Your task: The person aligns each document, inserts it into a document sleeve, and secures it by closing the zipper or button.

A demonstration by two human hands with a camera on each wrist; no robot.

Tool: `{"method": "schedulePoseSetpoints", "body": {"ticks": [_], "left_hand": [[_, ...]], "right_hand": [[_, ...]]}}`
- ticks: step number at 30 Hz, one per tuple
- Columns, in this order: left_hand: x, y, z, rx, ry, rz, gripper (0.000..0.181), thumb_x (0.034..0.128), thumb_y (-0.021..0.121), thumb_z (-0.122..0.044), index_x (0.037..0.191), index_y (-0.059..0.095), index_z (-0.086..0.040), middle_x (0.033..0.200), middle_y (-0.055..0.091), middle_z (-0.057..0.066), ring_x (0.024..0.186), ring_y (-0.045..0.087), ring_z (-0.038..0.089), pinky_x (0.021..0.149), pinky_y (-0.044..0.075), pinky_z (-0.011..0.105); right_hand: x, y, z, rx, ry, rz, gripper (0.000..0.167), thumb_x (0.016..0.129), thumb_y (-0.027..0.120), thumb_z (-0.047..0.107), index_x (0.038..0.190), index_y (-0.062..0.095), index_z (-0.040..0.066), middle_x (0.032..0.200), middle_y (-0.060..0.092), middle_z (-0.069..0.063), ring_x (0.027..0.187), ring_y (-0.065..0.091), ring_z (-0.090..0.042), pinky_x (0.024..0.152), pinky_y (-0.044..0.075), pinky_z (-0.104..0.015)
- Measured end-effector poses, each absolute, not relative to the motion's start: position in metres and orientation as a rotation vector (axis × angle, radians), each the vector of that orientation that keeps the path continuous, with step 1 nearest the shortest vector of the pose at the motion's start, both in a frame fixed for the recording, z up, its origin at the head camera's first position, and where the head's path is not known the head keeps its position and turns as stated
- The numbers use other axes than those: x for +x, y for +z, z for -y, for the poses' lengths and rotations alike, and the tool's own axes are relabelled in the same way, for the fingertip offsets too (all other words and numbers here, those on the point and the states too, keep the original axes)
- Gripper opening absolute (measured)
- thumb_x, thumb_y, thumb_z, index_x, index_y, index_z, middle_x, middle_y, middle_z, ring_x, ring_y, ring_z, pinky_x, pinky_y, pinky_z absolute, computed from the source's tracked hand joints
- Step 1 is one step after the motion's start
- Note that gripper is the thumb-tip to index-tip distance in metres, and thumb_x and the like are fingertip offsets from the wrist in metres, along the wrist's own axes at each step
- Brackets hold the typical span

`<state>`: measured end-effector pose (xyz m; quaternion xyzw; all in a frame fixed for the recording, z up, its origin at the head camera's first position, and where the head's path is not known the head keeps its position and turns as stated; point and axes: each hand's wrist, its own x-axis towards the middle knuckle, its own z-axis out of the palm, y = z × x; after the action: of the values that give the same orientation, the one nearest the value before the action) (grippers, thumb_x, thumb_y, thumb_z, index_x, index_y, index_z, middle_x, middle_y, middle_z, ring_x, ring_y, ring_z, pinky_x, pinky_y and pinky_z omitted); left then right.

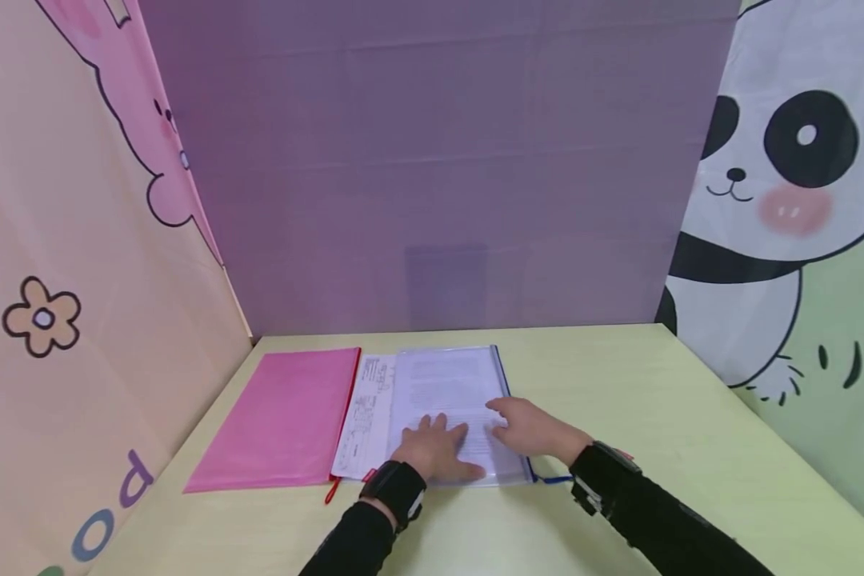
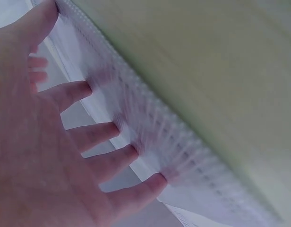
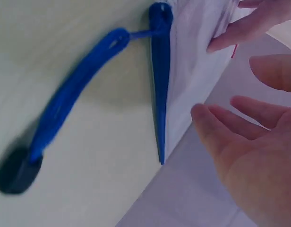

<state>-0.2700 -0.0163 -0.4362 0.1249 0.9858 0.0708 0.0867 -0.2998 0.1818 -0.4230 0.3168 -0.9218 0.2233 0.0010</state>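
A clear zip document pouch with printed sheets inside lies on the table. Across its lower part my left hand rests with fingers spread, and the fingertips touch the plastic in the left wrist view. Over the pouch's right side is my right hand, its fingers loosely extended and holding nothing; whether they touch the plastic I cannot tell. A blue zipper runs along the pouch's right edge. From its end hangs a blue cord pull with a dark bead.
A pink zip pouch with a red zipper lies at the left, its red pull near the front. Handwritten paper shows between the two pouches. Behind the table stands a purple backdrop, with printed cloths at both sides.
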Motion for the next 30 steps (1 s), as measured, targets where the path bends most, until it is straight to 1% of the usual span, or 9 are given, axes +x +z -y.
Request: {"method": "schedulePoseSetpoints", "body": {"ticks": [4,8,13,15,18,21,23,25,30], "left_hand": [[-0.269,-0.437,0.016,0.384,0.195,-2.95,0.085,0.0835,0.064,-0.073,0.152,0.049,-0.026,0.158,0.04,0.013,0.145,0.035,0.039,0.111,0.032,0.064],[-0.267,-0.438,0.017,0.393,0.211,-2.947,0.087,0.0851,0.062,-0.074,0.154,0.046,-0.024,0.16,0.036,0.014,0.147,0.032,0.039,0.114,0.028,0.064],[-0.268,-0.438,0.021,0.377,0.243,-2.908,0.097,0.087,0.059,-0.073,0.158,0.037,-0.011,0.163,0.032,0.015,0.151,0.026,0.036,0.118,0.023,0.061],[-0.271,-0.437,0.025,0.403,0.221,-2.886,0.091,0.092,0.057,-0.065,0.157,0.036,-0.006,0.163,0.033,0.014,0.151,0.027,0.034,0.118,0.025,0.059],[-0.278,-0.43,0.033,0.448,0.253,-2.864,0.067,0.0973,0.054,-0.04,0.151,0.044,-0.001,0.155,0.043,0.015,0.144,0.038,0.031,0.116,0.032,0.052],[-0.285,-0.423,0.045,0.423,0.311,-2.906,0.05,0.0964,0.053,-0.019,0.141,0.054,0.003,0.142,0.053,0.019,0.132,0.05,0.032,0.111,0.04,0.05],[-0.286,-0.422,0.055,0.342,0.311,-2.967,0.044,0.0973,0.055,-0.016,0.137,0.057,0.003,0.136,0.055,0.02,0.127,0.052,0.034,0.109,0.041,0.053],[-0.285,-0.423,0.063,0.213,0.255,-3.04,0.043,0.0978,0.056,-0.017,0.136,0.059,0.001,0.136,0.055,0.022,0.13,0.049,0.039,0.109,0.038,0.059],[-0.281,-0.428,0.078,-0.018,0.257,-3.048,0.049,0.0994,0.055,-0.021,0.142,0.053,0.002,0.142,0.05,0.026,0.135,0.042,0.045,0.108,0.038,0.061]], "right_hand": [[-0.305,-0.43,-0.172,0.982,0.721,2.943,0.046,0.093,0.061,0.0,0.135,0.052,-0.016,0.134,0.055,-0.034,0.129,0.051,-0.046,0.11,0.039,-0.056],[-0.302,-0.431,-0.167,0.943,0.602,3.019,0.047,0.092,0.062,0.001,0.136,0.053,-0.013,0.129,0.058,-0.032,0.124,0.053,-0.044,0.108,0.041,-0.055],[-0.303,-0.429,-0.16,0.927,0.426,3.062,0.048,0.095,0.066,0.014,0.137,0.056,-0.007,0.124,0.059,-0.027,0.118,0.055,-0.042,0.099,0.047,-0.057],[-0.304,-0.429,-0.158,0.909,0.331,3.086,0.046,0.095,0.068,0.021,0.134,0.06,-0.002,0.119,0.059,-0.023,0.111,0.057,-0.038,0.092,0.051,-0.056],[-0.304,-0.427,-0.155,0.847,0.25,3.153,0.044,0.096,0.069,0.033,0.128,0.065,0.004,0.112,0.056,-0.015,0.103,0.054,-0.031,0.084,0.052,-0.052],[-0.302,-0.427,-0.151,0.767,0.253,3.227,0.057,0.093,0.07,0.047,0.135,0.063,0.009,0.124,0.055,-0.016,0.112,0.051,-0.032,0.09,0.049,-0.054],[-0.299,-0.429,-0.148,0.728,0.269,3.26,0.07,0.091,0.069,0.056,0.145,0.056,0.013,0.139,0.05,-0.02,0.126,0.047,-0.038,0.099,0.046,-0.058],[-0.295,-0.43,-0.144,0.701,0.277,3.28,0.081,0.088,0.069,0.062,0.152,0.05,0.016,0.151,0.042,-0.026,0.137,0.039,-0.043,0.104,0.042,-0.062],[-0.288,-0.43,-0.133,0.654,0.212,3.283,0.085,0.085,0.069,0.066,0.152,0.048,0.019,0.149,0.043,-0.024,0.129,0.042,-0.04,0.099,0.045,-0.061]]}}
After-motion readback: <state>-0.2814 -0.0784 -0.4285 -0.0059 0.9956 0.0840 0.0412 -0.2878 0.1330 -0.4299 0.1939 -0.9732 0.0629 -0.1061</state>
